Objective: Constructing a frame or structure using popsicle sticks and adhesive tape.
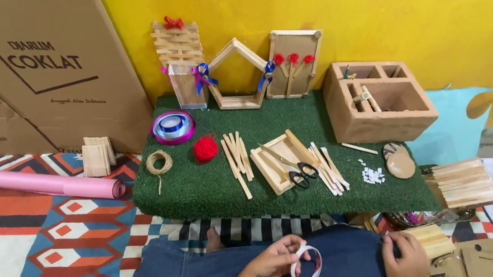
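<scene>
- At the far left a pink roll (44,184) lies on the patterned mat (38,252), in front of a cardboard box (38,69).
- A small stack of wooden pieces (97,156) stands just beside the green mat (203,192), on its left.
- On the green mat's left part sit a spool of blue ribbon (172,126), a coil of twine (158,162) and a ball of red yarn (205,148).
- Against the yellow wall (366,3) lean 3 stick crafts: a fence-like piece with a red bow (178,57), a house-shaped frame (238,75) and a flat frame with red flowers (293,63).
- Loose sticks (237,158) lie in the middle of the green mat, next to a shallow wooden tray (270,163).
- Scissors (295,169) rest with their blades on the tray, black handles toward me.
- My left hand (274,261) hovers over my denim lap (212,276), fingers pinched on a tape ring (306,266); the ring hangs from my fingertips, white with a reddish edge.
- My right hand (404,257) rests on my lap near the edge of some wooden boards (431,240); I cannot tell whether it grips anything.
- A wooden organizer box (377,103) sits at the green mat's right end, with white scraps (373,174) and round wooden discs (398,162) in front of it.
- A stack of planks (466,182) lies at the far right.
</scene>
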